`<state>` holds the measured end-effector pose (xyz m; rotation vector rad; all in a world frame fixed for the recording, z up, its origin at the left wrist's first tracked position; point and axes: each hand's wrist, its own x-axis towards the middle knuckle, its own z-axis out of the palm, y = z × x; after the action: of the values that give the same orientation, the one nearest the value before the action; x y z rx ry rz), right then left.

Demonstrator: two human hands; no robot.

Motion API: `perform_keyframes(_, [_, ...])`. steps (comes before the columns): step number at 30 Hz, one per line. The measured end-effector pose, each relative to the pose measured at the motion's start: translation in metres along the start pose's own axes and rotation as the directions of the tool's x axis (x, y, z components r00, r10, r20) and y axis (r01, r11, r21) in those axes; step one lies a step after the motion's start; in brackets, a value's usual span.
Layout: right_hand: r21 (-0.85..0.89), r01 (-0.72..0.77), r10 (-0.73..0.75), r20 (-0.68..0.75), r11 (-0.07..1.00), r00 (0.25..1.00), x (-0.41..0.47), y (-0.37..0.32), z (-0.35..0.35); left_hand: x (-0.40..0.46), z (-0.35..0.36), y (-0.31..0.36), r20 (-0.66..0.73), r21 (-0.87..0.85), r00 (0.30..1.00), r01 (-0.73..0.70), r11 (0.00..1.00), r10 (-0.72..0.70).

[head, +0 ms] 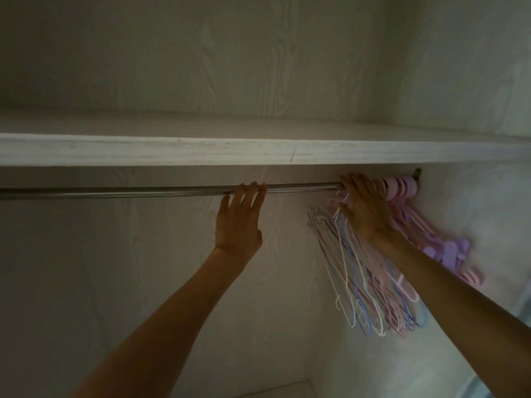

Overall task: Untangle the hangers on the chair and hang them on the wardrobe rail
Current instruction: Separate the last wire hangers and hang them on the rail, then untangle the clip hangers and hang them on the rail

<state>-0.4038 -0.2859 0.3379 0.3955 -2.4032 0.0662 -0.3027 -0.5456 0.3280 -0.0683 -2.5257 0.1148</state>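
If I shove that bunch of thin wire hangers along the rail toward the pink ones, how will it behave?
The thin wire hangers look light and springy, so they would probably slide easily on the smooth metal rail. They hang splayed and overlapping, so they may swing and snag again. The right hand on their tops should steady them.

No readable text in view.

Shelf edge (258,150), wardrobe rail (143,192), back panel (201,67) and the bunched hangers (373,282) at the right end of the rail: no lettering, label, brand mark, number or sign can be made out on any of them. Light is dim and the hangers are blurred, so any fine print on them cannot be told.
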Motion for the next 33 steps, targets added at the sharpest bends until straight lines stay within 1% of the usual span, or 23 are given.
perform_keyframes(4, [-0.052,-0.013,0.015,0.035,0.999,0.999,0.0,-0.001,-0.003,0.0,-0.001,0.0,0.032,-0.016,0.999,0.007,1.0,-0.006])
perform_keyframes(7, [-0.048,-0.04,0.04,0.006,0.998,0.999,-0.007,-0.011,-0.008,0.001,-0.003,-0.001,0.051,0.015,0.999,0.0,1.0,-0.001])
perform_keyframes(9, [-0.011,-0.043,0.044,0.027,0.999,0.999,-0.023,-0.017,-0.013,0.0,-0.005,-0.001,0.046,-0.003,0.999,-0.003,1.0,0.003])
perform_keyframes(10, [0.018,-0.032,0.031,0.034,0.999,0.999,-0.032,-0.021,-0.018,0.0,-0.005,-0.002,0.043,-0.013,0.999,-0.004,1.0,0.005])
perform_keyframes(11, [0.031,-0.013,0.013,-0.002,0.999,1.0,-0.045,-0.022,-0.024,0.0,-0.007,-0.001,0.049,-0.015,0.999,-0.007,1.0,0.007])
perform_keyframes(12, [0.026,0.026,-0.025,-0.013,0.999,1.0,-0.048,-0.03,-0.029,0.0,-0.009,-0.008,0.064,-0.022,0.998,0.005,1.0,-0.003])
perform_keyframes(13, [-0.005,0.022,-0.023,-0.037,1.0,0.999,-0.069,-0.02,-0.038,0.0,-0.013,0.008,0.092,-0.044,0.996,-0.005,0.999,0.009])
perform_keyframes(15, [0.029,0.107,-0.105,-0.066,0.994,0.992,-0.083,-0.028,-0.047,-0.001,-0.017,0.003,0.096,-0.049,0.993,0.073,0.996,-0.068])
perform_keyframes(16, [0.069,0.112,-0.111,-0.025,0.991,0.994,-0.093,-0.028,-0.054,-0.002,-0.02,0.009,0.091,-0.083,0.993,0.077,0.994,-0.069])
perform_keyframes(18, [0.138,0.036,-0.048,0.084,0.99,0.995,-0.134,-0.018,-0.065,-0.017,-0.022,0.043,0.068,-0.189,0.997,-0.012,0.982,0.025])
perform_keyframes(19, [0.164,-0.052,0.028,0.143,0.985,0.989,-0.162,-0.011,-0.072,-0.029,-0.02,0.068,0.05,-0.245,0.995,-0.069,0.967,0.083])
perform_keyframes(20, [0.184,-0.128,0.089,0.205,0.975,0.975,-0.18,-0.005,-0.075,-0.039,-0.021,0.086,0.066,-0.31,0.991,-0.094,0.946,0.12])
perform_keyframes(22, [0.198,-0.271,0.196,0.332,0.942,0.923,-0.227,0.009,-0.085,-0.068,-0.022,0.132,0.173,-0.414,0.967,-0.102,0.905,0.188])
perform_keyframes(24, [0.203,-0.358,0.244,0.433,0.911,0.867,-0.268,0.027,-0.095,-0.098,-0.018,0.172,0.243,-0.464,0.933,-0.129,0.876,0.266])
perform_keyframes(26, [0.204,-0.433,0.265,0.546,0.878,0.795,-0.316,0.053,-0.106,-0.133,-0.012,0.216,0.295,-0.458,0.878,-0.216,0.862,0.377])
perform_keyframes(27, [0.192,-0.479,0.282,0.604,0.857,0.746,-0.347,0.069,-0.113,-0.153,-0.008,0.242,0.329,-0.47,0.842,-0.247,0.847,0.428])
perform_keyframes(28, [0.19,-0.502,0.281,0.64,0.844,0.715,-0.371,0.081,-0.116,-0.168,-0.004,0.26,0.376,-0.497,0.803,-0.246,0.832,0.462])
perform_keyframes(29, [0.182,-0.531,0.291,0.669,0.828,0.684,-0.395,0.093,-0.12,-0.183,0.002,0.279,0.43,-0.529,0.761,-0.222,0.819,0.485])
perform_keyframes(30, [0.156,-0.569,0.323,0.691,0.807,0.647,-0.433,0.113,-0.129,-0.203,0.007,0.312,0.489,-0.569,0.704,-0.191,0.8,0.516])
perform_keyframes(31, [0.14,-0.601,0.345,0.709,0.787,0.615,-0.461,0.125,-0.133,-0.216,0.013,0.333,0.545,-0.59,0.658,-0.139,0.796,0.519])
perform_keyframes(32, [0.111,-0.64,0.372,0.733,0.761,0.57,-0.491,0.137,-0.134,-0.231,0.017,0.352,0.605,-0.605,0.605,-0.073,0.793,0.517])
perform_keyframes(33, [0.076,-0.683,0.396,0.766,0.726,0.506,-0.523,0.148,-0.136,-0.245,0.025,0.373,0.655,-0.613,0.55,-0.013,0.79,0.517])
